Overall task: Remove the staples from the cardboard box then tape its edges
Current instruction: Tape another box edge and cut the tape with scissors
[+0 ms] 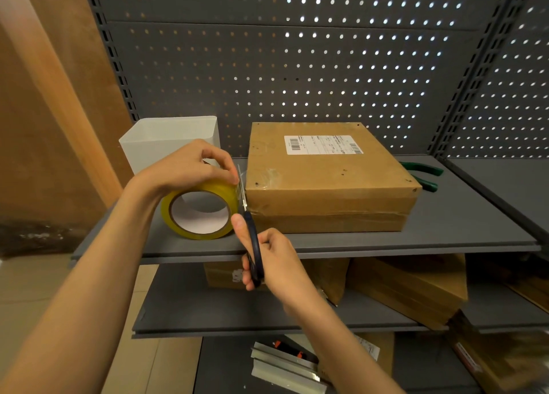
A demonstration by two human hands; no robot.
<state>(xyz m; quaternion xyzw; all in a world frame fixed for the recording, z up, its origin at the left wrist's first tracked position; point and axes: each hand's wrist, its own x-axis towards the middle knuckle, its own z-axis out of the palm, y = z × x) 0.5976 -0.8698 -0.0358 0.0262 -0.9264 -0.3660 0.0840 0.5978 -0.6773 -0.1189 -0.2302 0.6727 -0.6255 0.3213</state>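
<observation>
Cardboard box lying flat on the grey shelf, label uppermost. Left hand pinches the tape roll, standing on edge beside the box. Right hand grips scissors, blades pointing up and away across the stretched tape.

White label on the box, print too small to read

The cardboard box carries a white shipping label on its top, with barcodes at its left and right ends and lines of fine print between them; none of the words or numbers can be made out.
</observation>
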